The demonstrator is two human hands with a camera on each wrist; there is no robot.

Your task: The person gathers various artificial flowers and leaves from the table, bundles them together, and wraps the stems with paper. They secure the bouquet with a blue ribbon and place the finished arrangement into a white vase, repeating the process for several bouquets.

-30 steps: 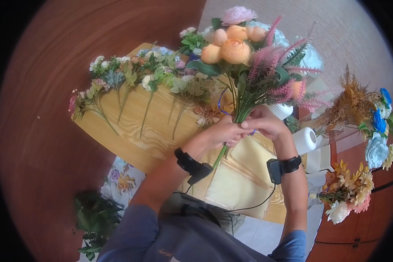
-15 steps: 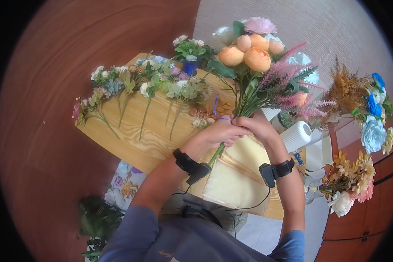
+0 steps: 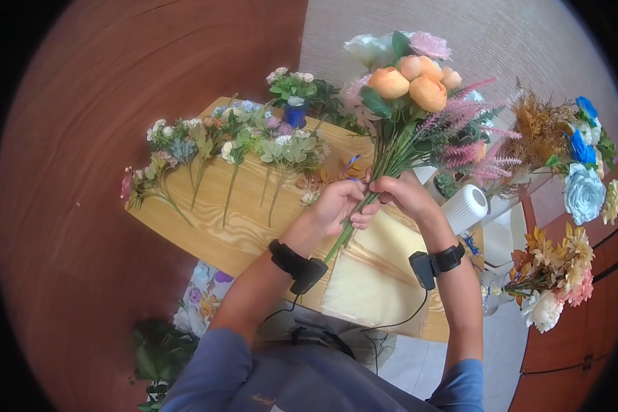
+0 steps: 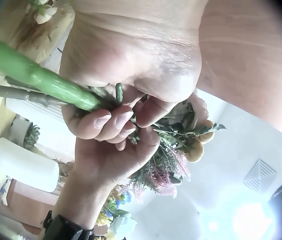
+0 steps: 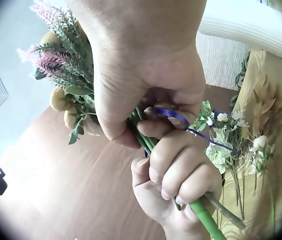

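Bouquet [image 3: 427, 94] shifted, ribbon [image 5: 173, 115] clearest from right wrist

The bouquet [image 3: 424, 101] is orange, pink and white with green stems [image 3: 391, 147], the ribbon [image 5: 175, 115] blue, the table [image 3: 216, 196] wood-grained yellow-brown.

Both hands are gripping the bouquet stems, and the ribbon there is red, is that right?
Not quite: the ribbon is blue, not red, as the right wrist view shows. The left hand and the right hand are indeed both gripping the bouquet stems.
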